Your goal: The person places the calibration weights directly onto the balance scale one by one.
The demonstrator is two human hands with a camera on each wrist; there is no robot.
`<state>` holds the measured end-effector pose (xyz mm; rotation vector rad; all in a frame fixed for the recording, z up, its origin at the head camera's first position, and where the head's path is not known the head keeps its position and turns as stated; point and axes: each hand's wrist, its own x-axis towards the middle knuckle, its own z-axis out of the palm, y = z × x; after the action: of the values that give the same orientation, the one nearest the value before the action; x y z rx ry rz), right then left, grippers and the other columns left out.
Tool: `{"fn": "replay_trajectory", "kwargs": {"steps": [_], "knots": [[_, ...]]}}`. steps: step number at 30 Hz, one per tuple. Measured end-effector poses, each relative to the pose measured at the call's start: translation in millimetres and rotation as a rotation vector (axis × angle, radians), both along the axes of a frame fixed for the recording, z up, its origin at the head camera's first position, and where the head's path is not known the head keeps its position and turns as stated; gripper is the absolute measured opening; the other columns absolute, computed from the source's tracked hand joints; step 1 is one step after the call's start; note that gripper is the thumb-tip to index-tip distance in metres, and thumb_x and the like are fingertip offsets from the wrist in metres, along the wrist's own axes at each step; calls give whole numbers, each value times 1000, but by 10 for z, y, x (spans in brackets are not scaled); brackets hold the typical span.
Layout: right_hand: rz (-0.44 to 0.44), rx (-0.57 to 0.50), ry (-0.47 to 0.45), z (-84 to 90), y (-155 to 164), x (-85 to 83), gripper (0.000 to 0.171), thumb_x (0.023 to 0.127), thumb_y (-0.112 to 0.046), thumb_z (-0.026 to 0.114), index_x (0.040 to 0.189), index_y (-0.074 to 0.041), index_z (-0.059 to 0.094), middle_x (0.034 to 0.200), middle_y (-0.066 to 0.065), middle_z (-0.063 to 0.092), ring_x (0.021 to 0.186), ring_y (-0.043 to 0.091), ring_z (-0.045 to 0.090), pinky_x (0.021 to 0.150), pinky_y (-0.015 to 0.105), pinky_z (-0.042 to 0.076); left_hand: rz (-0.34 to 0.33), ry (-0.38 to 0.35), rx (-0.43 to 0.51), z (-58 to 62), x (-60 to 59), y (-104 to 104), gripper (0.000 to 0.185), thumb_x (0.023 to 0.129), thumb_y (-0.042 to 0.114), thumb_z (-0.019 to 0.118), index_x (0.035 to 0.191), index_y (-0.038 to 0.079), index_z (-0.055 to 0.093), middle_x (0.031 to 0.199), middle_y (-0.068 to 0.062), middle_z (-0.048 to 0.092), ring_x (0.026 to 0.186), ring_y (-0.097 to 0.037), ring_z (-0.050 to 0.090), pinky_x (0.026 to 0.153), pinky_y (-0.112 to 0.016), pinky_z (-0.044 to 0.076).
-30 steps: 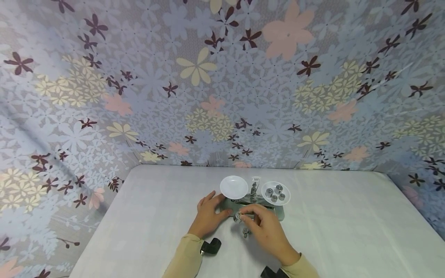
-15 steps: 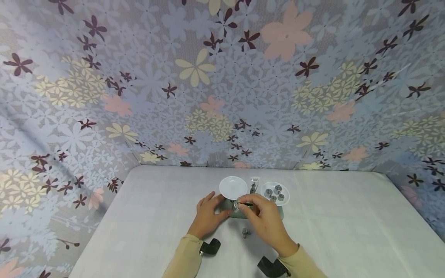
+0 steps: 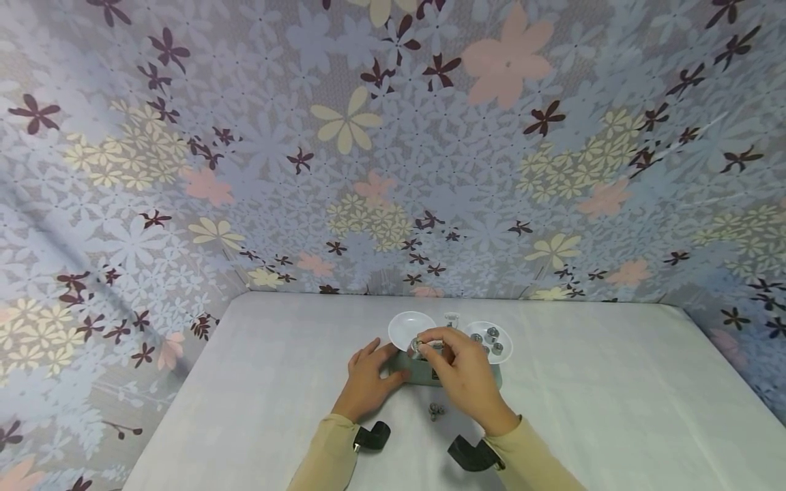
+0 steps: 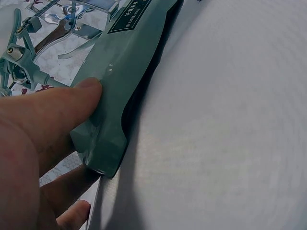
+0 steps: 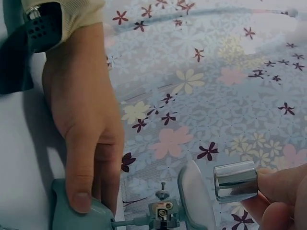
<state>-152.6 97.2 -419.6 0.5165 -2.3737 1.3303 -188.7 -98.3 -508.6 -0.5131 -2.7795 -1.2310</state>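
Observation:
A green balance scale (image 3: 417, 372) with two white pans stands on the table. My left hand (image 3: 367, 380) holds the left end of its base, thumb (image 4: 86, 98) on top and fingers round the far side. My right hand (image 3: 464, 374) pinches a shiny metal cylinder weight (image 5: 235, 182) between thumb and fingers. That weight is in the air near the left pan (image 3: 410, 329), and in the right wrist view it is beside the pan, apart from it. Several metal weights stand in the right pan (image 3: 507, 346), partly hidden by my right hand.
Several small weights (image 3: 435, 410) sit together on the white table (image 3: 270, 354) in front of the scale. Flower-patterned cloth (image 3: 393, 150) rises behind the table and at its sides. A black device (image 3: 471, 453) is worn on my right wrist, another (image 3: 373, 435) on my left.
My right hand has lifted the weight from in front of the base up and away from me, toward the left pan. The left hand has stayed on the scale's base.

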Motion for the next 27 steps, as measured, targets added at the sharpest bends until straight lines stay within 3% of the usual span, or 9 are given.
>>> {"fn": "replay_trajectory", "kwargs": {"steps": [27], "knots": [[-73,73,24,20,-128,-267,12,94,-17,73,105,-15,75,72,-7,53,50,6,41,47,26,38,0,-7,4,-17,-19,3,54,92,33,71,139,9,60,142,-6,60,145,-38,33,116,-62,15]]}}
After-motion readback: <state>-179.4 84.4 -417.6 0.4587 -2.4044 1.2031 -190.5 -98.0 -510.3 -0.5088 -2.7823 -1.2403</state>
